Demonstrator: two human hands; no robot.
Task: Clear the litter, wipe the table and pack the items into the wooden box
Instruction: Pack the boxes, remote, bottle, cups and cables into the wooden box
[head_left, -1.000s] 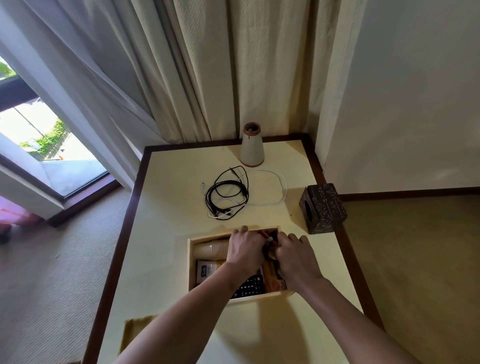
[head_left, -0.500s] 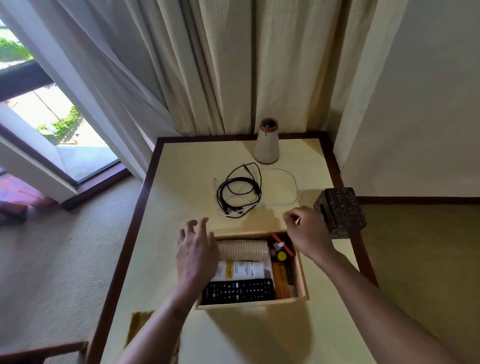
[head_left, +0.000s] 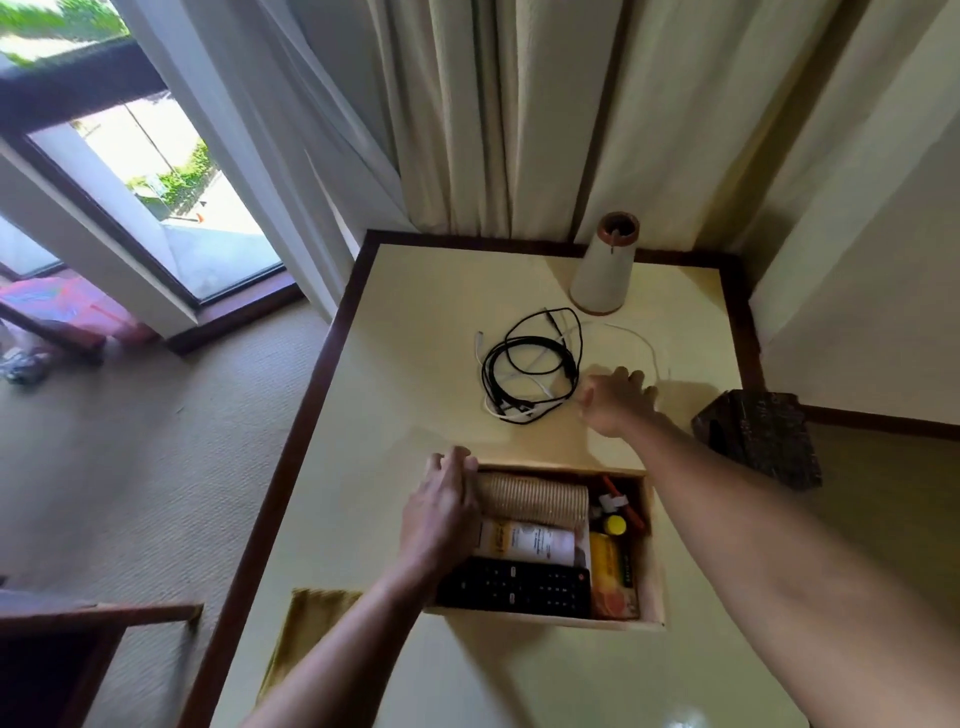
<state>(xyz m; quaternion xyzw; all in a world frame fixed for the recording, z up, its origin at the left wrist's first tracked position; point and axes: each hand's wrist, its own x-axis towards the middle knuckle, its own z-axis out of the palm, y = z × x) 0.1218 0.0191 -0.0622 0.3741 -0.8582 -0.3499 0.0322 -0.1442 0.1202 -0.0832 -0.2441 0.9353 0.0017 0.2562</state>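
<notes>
The wooden box (head_left: 655, 571) sits on the cream table (head_left: 415, 322) and holds a stack of paper cups (head_left: 535, 500), a white packet (head_left: 530, 541), a black remote (head_left: 514, 590), an orange pack (head_left: 613, 577) and small red and yellow items. My left hand (head_left: 441, 512) rests on the box's left side, fingers curled over its far left corner. My right hand (head_left: 618, 397) reaches out over the table with spread fingers, just right of the coiled black and white cables (head_left: 530, 364), holding nothing.
A cone-shaped lamp base (head_left: 605, 267) stands at the table's far edge by the curtains. A dark carved box (head_left: 758, 441) sits at the right edge. A yellow cloth (head_left: 306, 634) lies at the near left. The floor and a glass door lie to the left.
My right hand has left the box and moved forward toward the cables. My left hand shifted from inside the box to its left edge. The camera has come closer.
</notes>
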